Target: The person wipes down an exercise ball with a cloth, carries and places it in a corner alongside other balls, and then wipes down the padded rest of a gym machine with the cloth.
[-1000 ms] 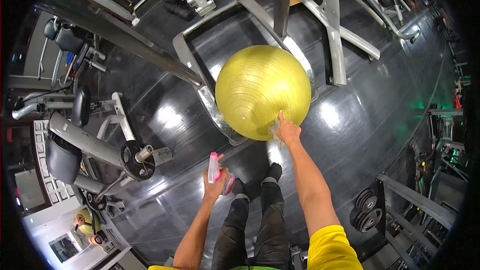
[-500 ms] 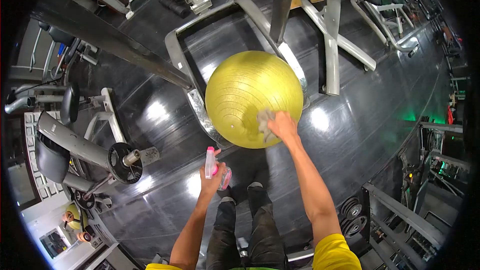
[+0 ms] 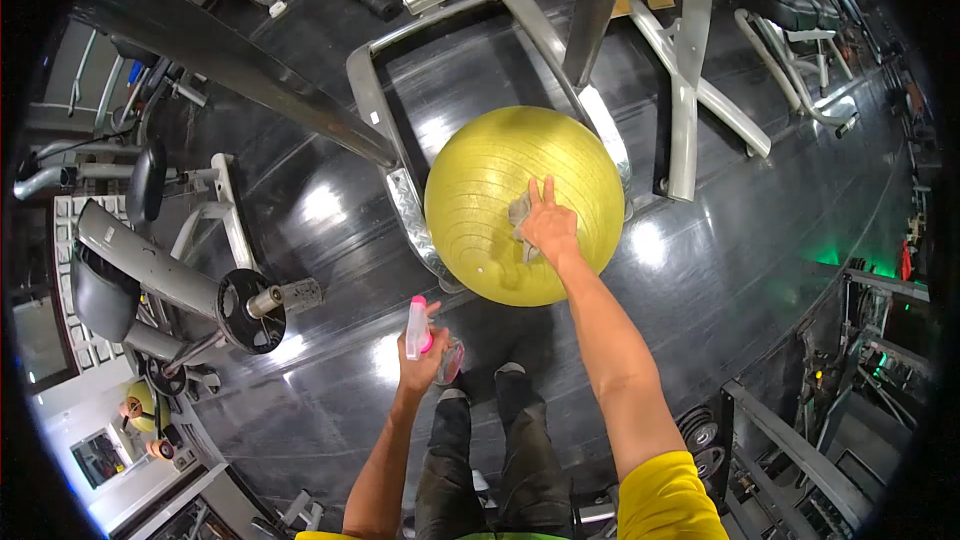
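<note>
A large yellow exercise ball point(image 3: 475, 195) rests on the dark floor, against the metal frame of a gym machine. My right hand point(image 3: 553, 226) presses a crumpled grey cloth point(image 3: 519, 216) onto the ball's upper surface, two fingers stretched forward; the cloth is partly covered by the palm. Nearer my feet, my left hand point(image 3: 419, 360) is wrapped round a spray bottle point(image 3: 416, 328) with a whitish trigger head, pink parts and a clear body. The bottle is held upright, apart from the ball.
The machine's grey floor frame point(image 3: 362, 90) surrounds the ball's far side, with dark posts rising from it. A weight-plate machine point(image 3: 250, 310) stands left, a bench frame point(image 3: 690, 90) at upper right, and a plate rack point(image 3: 790, 450) at lower right.
My right hand has slid the cloth up and a little left across the ball, and its fingers have stretched out. The left hand still holds the spray bottle in about the same place.
</note>
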`<state>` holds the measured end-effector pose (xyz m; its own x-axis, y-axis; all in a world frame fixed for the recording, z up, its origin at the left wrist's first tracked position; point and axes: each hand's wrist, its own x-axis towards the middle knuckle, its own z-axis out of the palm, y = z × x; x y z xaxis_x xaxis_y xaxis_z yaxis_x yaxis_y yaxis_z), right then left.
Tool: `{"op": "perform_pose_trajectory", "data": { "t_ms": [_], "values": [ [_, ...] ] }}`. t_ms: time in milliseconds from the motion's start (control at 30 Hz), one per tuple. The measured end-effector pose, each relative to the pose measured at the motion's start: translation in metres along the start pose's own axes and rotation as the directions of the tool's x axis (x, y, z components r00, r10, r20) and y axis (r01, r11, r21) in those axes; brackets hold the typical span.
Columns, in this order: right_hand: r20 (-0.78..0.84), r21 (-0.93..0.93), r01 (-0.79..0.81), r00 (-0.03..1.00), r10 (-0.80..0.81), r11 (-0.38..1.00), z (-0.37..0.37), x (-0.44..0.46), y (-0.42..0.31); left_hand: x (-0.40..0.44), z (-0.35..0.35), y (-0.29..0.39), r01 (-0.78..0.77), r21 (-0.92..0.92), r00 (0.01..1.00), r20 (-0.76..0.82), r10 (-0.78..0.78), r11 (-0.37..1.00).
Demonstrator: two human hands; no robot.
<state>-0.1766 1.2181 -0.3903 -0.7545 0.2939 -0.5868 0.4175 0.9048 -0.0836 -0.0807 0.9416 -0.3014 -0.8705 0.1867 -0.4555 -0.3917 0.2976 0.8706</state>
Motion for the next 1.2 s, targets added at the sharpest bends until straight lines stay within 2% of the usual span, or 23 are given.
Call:
{"op": "perform_pose_trajectory", "data": {
  "t_ms": [33, 100, 133, 233, 300, 433, 533, 600, 633, 700, 800, 833, 900, 933, 967, 1000, 1033, 1100, 1133, 1200],
  "values": [
    [0.001, -0.002, -0.004, 1.000, 0.004, 1.000, 0.011, -0.003, 0.005, 0.000, 0.000, -0.003, 0.001, -0.003, 1.000, 0.004, -0.001, 1.000],
    [-0.133, 0.053, 0.017, 0.991, -0.009, 0.998, 0.029, -0.014, 0.013, -0.002, -0.001, -0.003, -0.001, -0.069, 1.000, -0.009, 0.001, 0.998],
    [-0.137, 0.056, 0.009, 0.991, -0.002, 0.998, 0.034, -0.020, 0.017, -0.002, -0.001, -0.002, -0.005, -0.067, 1.000, -0.001, 0.005, 0.998],
    [-0.171, 0.113, 0.022, 0.985, -0.002, 0.993, 0.052, -0.047, 0.023, -0.012, -0.004, 0.000, 0.017, -0.036, 1.000, -0.001, -0.017, 0.999],
    [-0.216, 0.134, 0.046, 0.976, -0.016, 0.990, 0.063, -0.067, 0.031, -0.016, -0.004, 0.000, -0.021, 0.026, 1.000, 0.000, 0.021, 0.999],
    [-0.233, 0.174, -0.008, 0.971, 0.049, 0.985, 0.088, -0.116, 0.030, -0.029, -0.011, -0.005, -0.024, 0.053, 0.999, 0.041, 0.022, 0.998],
    [-0.163, 0.243, -0.115, 0.974, 0.158, 0.963, 0.101, -0.159, 0.032, -0.039, -0.013, -0.011, -0.063, 0.057, 0.993, 0.100, 0.057, 0.996],
    [-0.271, 0.371, -0.019, 0.954, 0.128, 0.928, 0.118, -0.188, 0.037, -0.048, -0.018, -0.016, -0.047, 0.072, 0.990, 0.137, 0.037, 0.996],
    [-0.268, 0.389, -0.045, 0.950, 0.160, 0.920, 0.124, -0.201, 0.037, -0.051, -0.022, -0.022, -0.052, 0.086, 0.985, 0.167, 0.037, 0.995],
    [-0.185, 0.505, -0.097, 0.958, 0.217, 0.858, 0.134, -0.222, 0.035, -0.059, -0.031, -0.035, -0.088, 0.040, 0.970, 0.230, 0.076, 0.995],
    [-0.110, 0.478, -0.206, 0.950, 0.291, 0.854, 0.160, -0.242, 0.031, -0.074, -0.042, -0.038, -0.105, 0.080, 0.954, 0.289, 0.078, 0.991],
    [-0.113, 0.488, -0.219, 0.944, 0.310, 0.845, 0.143, -0.251, 0.028, -0.078, -0.046, -0.040, -0.115, 0.083, 0.947, 0.309, 0.084, 0.990],
    [0.143, 0.614, -0.435, 0.882, 0.449, 0.659, 0.111, -0.262, 0.021, -0.088, -0.056, -0.045, -0.096, 0.151, 0.949, 0.313, 0.044, 0.984],
    [0.145, 0.620, -0.442, 0.877, 0.459, 0.649, 0.110, -0.263, 0.017, -0.091, -0.060, -0.046, -0.101, 0.156, 0.945, 0.325, 0.046, 0.983],
    [-0.058, 0.683, -0.321, 0.871, 0.487, 0.656, 0.110, -0.264, 0.012, -0.095, -0.063, -0.048, -0.101, 0.158, 0.945, 0.324, 0.045, 0.982],
    [-0.255, 0.715, -0.193, 0.824, 0.507, 0.672, 0.111, -0.264, 0.008, -0.100, -0.066, -0.051, -0.097, 0.159, 0.946, 0.320, 0.041, 0.983],
    [-0.250, 0.715, -0.201, 0.822, 0.512, 0.670, 0.116, -0.262, 0.006, -0.104, -0.070, -0.057, -0.093, 0.160, 0.945, 0.326, 0.036, 0.983],
    [-0.220, 0.625, -0.184, 0.891, 0.398, 0.758, 0.131, -0.253, 0.003, -0.109, -0.076, -0.069, -0.119, 0.077, 0.943, 0.320, 0.089, 0.990],
    [-0.215, 0.625, -0.192, 0.889, 0.403, 0.757, 0.144, -0.254, -0.003, -0.113, -0.077, -0.070, -0.094, 0.090, 0.945, 0.322, 0.061, 0.991],
    [-0.146, 0.480, -0.274, 0.912, 0.384, 0.833, 0.169, -0.270, -0.010, -0.122, -0.077, -0.076, -0.114, 0.089, 0.940, 0.332, 0.079, 0.990]
  ]
}}
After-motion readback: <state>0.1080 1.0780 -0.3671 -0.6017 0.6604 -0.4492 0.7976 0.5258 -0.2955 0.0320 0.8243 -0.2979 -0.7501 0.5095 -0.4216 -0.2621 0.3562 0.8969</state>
